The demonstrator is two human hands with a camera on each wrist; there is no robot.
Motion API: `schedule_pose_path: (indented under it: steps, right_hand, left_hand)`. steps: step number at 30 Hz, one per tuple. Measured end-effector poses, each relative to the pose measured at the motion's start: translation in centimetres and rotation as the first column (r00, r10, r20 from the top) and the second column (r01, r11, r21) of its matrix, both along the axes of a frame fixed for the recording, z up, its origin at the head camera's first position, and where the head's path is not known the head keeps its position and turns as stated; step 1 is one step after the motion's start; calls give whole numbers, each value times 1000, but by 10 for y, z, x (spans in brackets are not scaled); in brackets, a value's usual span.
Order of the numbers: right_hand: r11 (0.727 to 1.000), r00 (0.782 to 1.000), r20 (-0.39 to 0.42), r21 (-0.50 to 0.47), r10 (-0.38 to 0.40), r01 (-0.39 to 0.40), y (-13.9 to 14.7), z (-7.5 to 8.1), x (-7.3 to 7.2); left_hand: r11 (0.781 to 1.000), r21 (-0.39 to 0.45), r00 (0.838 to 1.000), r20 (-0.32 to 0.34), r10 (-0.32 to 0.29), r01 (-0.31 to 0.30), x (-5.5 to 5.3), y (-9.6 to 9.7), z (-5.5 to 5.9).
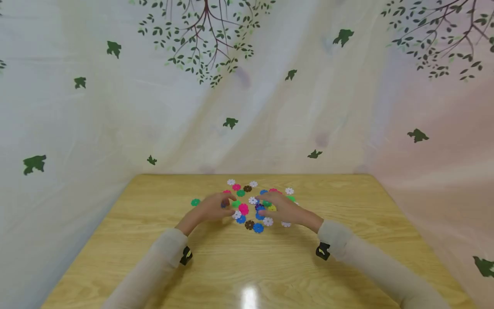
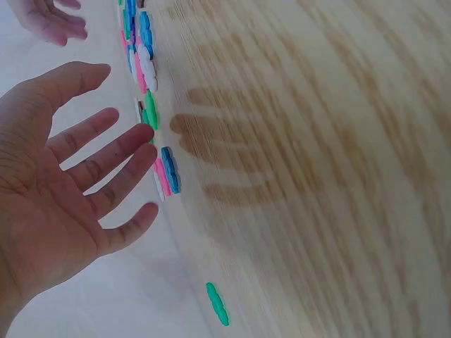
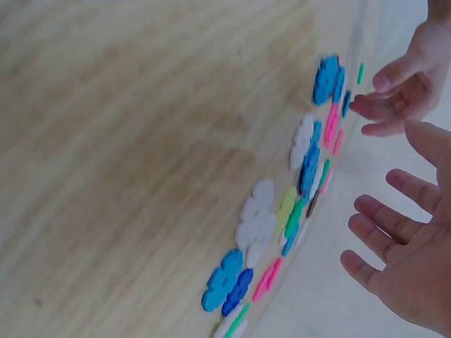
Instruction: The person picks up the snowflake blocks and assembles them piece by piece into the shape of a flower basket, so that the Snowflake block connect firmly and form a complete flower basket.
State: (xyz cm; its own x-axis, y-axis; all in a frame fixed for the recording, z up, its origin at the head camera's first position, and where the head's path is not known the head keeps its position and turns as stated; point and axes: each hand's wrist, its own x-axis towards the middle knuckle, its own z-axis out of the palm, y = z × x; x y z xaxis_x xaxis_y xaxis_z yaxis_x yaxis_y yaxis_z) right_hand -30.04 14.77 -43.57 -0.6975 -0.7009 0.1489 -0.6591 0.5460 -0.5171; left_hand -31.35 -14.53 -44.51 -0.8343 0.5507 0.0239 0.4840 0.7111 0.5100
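Flower-shaped plastic discs in white, pink, blue, green, brown and yellow lie scattered on the wooden table [image 1: 247, 262]. In the head view my left hand [image 1: 211, 207] hovers over the left part of the spread, fingers apart and softly bent, and the left wrist view shows nothing in its palm. Opposite it, my right hand [image 1: 284, 209] is held above the right part, likewise with spread fingers and a bare palm in the right wrist view. A pink disc [image 1: 243, 209] and a white disc [image 1: 252, 200] lie between the hands. Some discs are hidden beneath the hands.
A green disc [image 1: 195, 202] lies apart at the left. Nearest me are a blue disc [image 1: 258, 228] and a brown disc [image 1: 249, 225]. Behind the table hangs a pale cloth [image 1: 185, 116] printed with leaves and branches.
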Motion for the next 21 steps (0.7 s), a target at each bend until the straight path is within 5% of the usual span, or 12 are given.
schedule_pose_path:
  steps: [11,21]
  right_hand:
    - [994,996,-13,77,84,-83,-12,-21,12]
    - [994,998,53,103,31,-37,-21,-22,15]
  left_hand:
    - [999,24,993,119,-24,21,1,4,-3]
    - [1000,9,991,136,-9,7,-6,11,-7]
